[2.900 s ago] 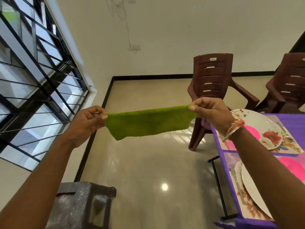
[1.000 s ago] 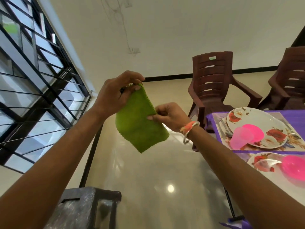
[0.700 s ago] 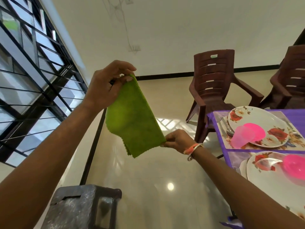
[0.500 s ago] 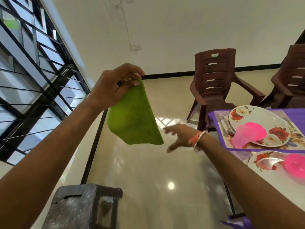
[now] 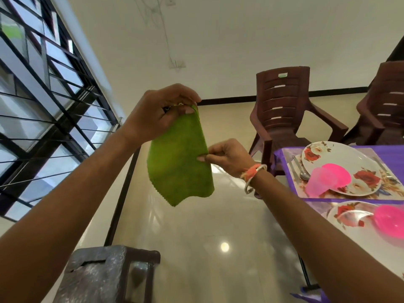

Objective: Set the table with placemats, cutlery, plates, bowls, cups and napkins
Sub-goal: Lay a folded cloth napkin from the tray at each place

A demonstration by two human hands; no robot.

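A folded green napkin [image 5: 178, 165] hangs in the air in front of me, over the floor and left of the table. My left hand [image 5: 160, 115] pinches its top corner. My right hand [image 5: 227, 157] pinches its right edge about halfway down. On the purple table [image 5: 278, 153] at the right, a floral plate [image 5: 341, 169] on a floral placemat [image 5: 384, 194] carries a pink bowl [image 5: 337, 176] and a pink cup [image 5: 318, 182], with cutlery [image 5: 300, 169] beside it. Nearer me sits a second floral plate [image 5: 347, 214] with another pink bowl [image 5: 390, 223].
Two brown plastic chairs [image 5: 288, 112] [image 5: 384, 106] stand beyond the table. A dark stool [image 5: 105, 274] is below my left arm. A barred window [image 5: 41, 88] runs along the left wall. Glossy tiled floor [image 5: 218, 237] lies beneath the napkin.
The napkin went from stretched flat between both hands to hanging folded from my left hand. My right hand let go half a second ago and now pinches its right edge again.
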